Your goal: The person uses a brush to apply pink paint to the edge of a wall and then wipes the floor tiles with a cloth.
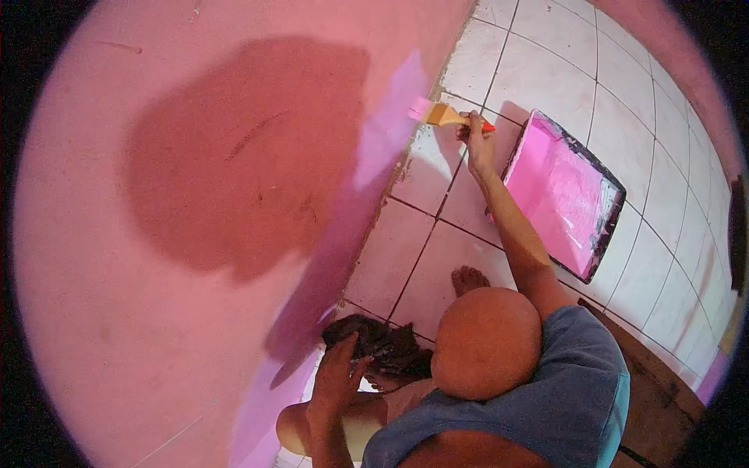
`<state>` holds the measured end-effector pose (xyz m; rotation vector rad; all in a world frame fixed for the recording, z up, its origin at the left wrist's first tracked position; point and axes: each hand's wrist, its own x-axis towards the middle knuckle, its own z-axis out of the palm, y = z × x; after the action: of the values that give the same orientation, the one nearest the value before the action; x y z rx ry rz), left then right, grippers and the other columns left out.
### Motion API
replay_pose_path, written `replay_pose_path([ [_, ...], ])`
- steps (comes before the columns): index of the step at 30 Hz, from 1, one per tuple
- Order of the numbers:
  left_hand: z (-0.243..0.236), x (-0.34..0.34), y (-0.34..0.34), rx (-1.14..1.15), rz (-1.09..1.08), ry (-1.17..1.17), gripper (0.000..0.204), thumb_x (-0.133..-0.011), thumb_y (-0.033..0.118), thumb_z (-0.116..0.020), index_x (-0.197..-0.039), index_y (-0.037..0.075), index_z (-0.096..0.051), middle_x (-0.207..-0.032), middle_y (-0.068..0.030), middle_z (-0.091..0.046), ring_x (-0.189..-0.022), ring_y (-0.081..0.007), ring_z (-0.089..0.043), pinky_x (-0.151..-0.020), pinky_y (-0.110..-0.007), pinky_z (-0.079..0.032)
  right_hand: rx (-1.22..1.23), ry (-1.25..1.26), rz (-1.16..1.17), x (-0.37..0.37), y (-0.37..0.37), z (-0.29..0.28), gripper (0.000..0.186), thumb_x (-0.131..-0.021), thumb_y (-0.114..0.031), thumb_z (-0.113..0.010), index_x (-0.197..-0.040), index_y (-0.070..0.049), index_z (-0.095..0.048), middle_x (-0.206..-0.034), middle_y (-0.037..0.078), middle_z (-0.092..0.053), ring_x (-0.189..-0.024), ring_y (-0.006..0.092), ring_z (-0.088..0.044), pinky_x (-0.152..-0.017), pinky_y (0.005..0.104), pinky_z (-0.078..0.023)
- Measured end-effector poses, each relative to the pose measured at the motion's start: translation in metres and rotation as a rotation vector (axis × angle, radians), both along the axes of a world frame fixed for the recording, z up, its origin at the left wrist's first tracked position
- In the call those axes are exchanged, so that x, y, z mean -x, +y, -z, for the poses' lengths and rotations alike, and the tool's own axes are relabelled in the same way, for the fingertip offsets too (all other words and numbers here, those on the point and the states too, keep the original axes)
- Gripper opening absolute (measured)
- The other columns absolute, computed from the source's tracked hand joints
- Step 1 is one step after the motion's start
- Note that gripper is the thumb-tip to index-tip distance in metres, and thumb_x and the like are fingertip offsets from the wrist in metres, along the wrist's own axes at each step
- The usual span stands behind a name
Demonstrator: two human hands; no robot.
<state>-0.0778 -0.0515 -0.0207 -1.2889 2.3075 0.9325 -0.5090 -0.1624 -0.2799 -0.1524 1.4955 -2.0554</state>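
Note:
My right hand point(477, 140) grips a paintbrush point(445, 115) with a wooden handle and a red tip. Its pink-loaded bristles are at the pink wall point(133, 327), on a fresh lighter pink band point(367, 164) along the bottom edge. My left hand point(339, 374) is low by the wall, fingers apart, over a dark crumpled cloth point(386, 347) on the floor; whether it touches the cloth I cannot tell. A black-rimmed tray point(562, 195) of pink paint lies on the tiles just right of my right forearm.
White square floor tiles point(640, 156) stretch to the right, with dark grout lines. My bent knee point(484, 339) and bare foot point(472, 281) are below the brush. A dark brown strip point(640, 363) lies at the lower right.

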Motion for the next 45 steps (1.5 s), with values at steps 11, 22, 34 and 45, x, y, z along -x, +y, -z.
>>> replay_pose_path([
  [11,0.000,-0.004,0.006,-0.040,-0.057,-0.038,0.052,-0.090,0.030,-0.057,-0.133,0.004,-0.043,-0.120,-0.0256,-0.054,-0.110,-0.0416,-0.052,-0.095,-0.046,-0.041,0.354,0.074,-0.127,-0.024,0.004,-0.100,0.036,-0.098,-0.033,-0.045,-0.099,0.000,-0.060,-0.072,0.004,-0.059,-0.064,0.0129,-0.053,-0.062,0.0274,-0.045],
  [22,-0.002,-0.001,0.002,-0.078,-0.068,-0.085,0.054,-0.091,0.033,-0.055,-0.134,0.004,-0.042,-0.121,-0.0275,-0.053,-0.112,-0.0429,-0.050,-0.096,-0.046,-0.040,-0.150,0.338,-0.062,-0.028,0.006,-0.006,0.034,-0.097,-0.028,-0.049,-0.088,0.000,-0.064,-0.065,0.002,-0.059,-0.057,0.0081,-0.054,-0.052,0.0238,-0.043],
  [34,0.000,-0.008,0.005,-0.068,-0.070,-0.024,0.053,-0.090,0.030,-0.057,-0.133,0.003,-0.043,-0.118,-0.0259,-0.055,-0.109,-0.0415,-0.052,-0.094,-0.046,-0.042,0.440,-0.463,-0.105,-0.020,0.005,-0.037,0.034,-0.097,-0.032,-0.046,-0.099,0.000,-0.059,-0.072,0.005,-0.059,-0.061,0.0138,-0.054,-0.060,0.0281,-0.047],
  [45,-0.002,-0.013,0.007,-0.028,-0.029,-0.021,0.052,-0.089,0.028,-0.058,-0.133,0.002,-0.043,-0.117,-0.0253,-0.055,-0.107,-0.0409,-0.053,-0.092,-0.046,-0.042,-0.172,0.531,-0.172,-0.061,0.014,-0.027,0.035,-0.098,-0.031,-0.047,-0.091,-0.001,-0.062,-0.065,0.002,-0.056,-0.058,0.0072,-0.051,-0.053,0.0222,-0.042],
])
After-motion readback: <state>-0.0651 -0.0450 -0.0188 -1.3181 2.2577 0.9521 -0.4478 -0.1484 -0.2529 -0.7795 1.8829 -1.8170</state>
